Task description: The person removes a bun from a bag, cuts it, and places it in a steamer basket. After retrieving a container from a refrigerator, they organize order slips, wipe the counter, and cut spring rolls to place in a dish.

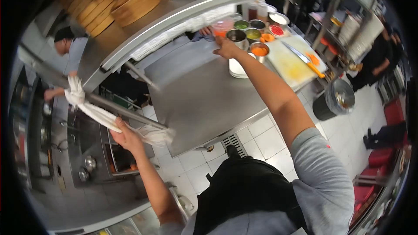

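My left hand (126, 137) is closed around a white cloth (98, 114), which is knotted at its upper end against a metal rail; its loose end hangs beyond my fingers in a blur. Stretched out over the steel worktable (204, 87), my right hand (227, 48) has its thumb and fingers apart, with nothing showing in them. It is right beside a round metal container (237, 35) and above a stack of white plates (238, 68). Close by stand a metal container of orange food (260, 50) and one of yellow-green contents (252, 34).
A knife (300, 56) with a yellow handle lies on a cutting board (287, 72) at the right. Beyond it is a lined trash bin (334, 100). Bamboo steamers (135, 4) sit on the overhead shelf. Another person's hand (206, 31) shows behind the table; a person (72, 45) stands left.
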Demonstrator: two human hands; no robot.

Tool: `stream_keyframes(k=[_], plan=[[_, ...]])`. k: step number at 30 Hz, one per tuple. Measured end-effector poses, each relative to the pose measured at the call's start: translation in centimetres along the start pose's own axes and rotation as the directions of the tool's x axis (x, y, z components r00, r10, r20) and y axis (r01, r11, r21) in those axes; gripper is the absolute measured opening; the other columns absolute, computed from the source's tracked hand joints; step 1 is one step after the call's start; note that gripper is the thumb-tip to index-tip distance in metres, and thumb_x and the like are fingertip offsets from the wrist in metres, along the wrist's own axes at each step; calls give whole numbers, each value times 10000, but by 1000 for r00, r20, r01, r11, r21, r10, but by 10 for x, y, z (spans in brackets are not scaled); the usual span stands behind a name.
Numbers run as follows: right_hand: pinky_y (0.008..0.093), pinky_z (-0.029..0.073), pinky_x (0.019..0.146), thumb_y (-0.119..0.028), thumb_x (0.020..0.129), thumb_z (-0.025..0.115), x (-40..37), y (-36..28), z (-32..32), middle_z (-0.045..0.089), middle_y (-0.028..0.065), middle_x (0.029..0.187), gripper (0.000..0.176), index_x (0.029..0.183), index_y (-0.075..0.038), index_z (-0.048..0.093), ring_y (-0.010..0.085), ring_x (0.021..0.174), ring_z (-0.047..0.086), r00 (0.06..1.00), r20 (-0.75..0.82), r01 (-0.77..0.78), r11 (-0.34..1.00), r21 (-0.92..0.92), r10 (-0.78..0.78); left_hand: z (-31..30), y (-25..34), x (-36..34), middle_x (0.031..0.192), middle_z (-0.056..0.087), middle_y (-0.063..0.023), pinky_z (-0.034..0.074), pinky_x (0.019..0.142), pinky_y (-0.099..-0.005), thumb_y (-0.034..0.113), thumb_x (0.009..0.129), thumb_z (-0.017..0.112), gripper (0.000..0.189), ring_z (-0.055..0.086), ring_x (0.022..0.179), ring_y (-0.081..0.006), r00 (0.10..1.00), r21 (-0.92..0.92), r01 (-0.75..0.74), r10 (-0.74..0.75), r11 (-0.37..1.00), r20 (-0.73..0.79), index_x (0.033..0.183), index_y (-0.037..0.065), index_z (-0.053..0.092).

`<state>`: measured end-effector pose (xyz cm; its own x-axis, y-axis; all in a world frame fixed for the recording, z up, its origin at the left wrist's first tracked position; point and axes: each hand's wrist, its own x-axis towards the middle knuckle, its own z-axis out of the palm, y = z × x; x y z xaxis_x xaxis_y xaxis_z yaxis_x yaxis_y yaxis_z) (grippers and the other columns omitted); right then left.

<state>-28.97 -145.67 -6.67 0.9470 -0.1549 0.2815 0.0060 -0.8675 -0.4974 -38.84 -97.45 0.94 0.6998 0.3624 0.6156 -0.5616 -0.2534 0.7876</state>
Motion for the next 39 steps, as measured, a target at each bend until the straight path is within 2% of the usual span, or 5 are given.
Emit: stream_keyframes(k=[15,17,26,33,39], plan=[[433,325,1155,-547,980,461,63,6,37,549,222,1399,651,1434,-81,495,392,1348,461,955,291,-19,987,-161,66,46,-26,27,1177,620,-203,475,892,-385,261,946,668,434,609,1002,-285,939,158,-186,223,970,-261,1197,-71,544],[433,320,1159,-538,988,454,69,-10,50,543,217,1408,644,1439,-79,485,377,1348,462,959,272,-41,988,-151,81,46,-33,34,1095,648,-210,488,838,-423,200,886,722,369,626,929,-354,872,674,-359,489,645,-4,1108,-70,605],[415,349,1126,-747,865,503,112,-80,256,481,281,1440,904,1421,-34,490,372,1363,442,978,153,126,984,127,-145,61,-49,17,929,670,-167,505,776,-379,78,854,711,225,641,829,-270,911,443,-61,231,894,-341,978,-95,641],[538,87,1218,-587,1000,390,39,-115,306,190,174,1636,648,1517,-195,399,378,1515,123,781,377,558,828,-63,-498,56,-45,18,836,667,-124,482,737,-375,75,849,723,158,621,766,-244,940,290,48,55,956,-338,873,-71,669],[648,49,1177,-827,884,272,93,41,178,-7,271,1639,867,1597,-369,90,501,1499,-35,814,421,-185,866,-465,400,51,-50,19,886,673,-131,467,759,-415,117,822,744,173,641,824,-319,938,608,-73,262,790,-228,850,-41,677]])
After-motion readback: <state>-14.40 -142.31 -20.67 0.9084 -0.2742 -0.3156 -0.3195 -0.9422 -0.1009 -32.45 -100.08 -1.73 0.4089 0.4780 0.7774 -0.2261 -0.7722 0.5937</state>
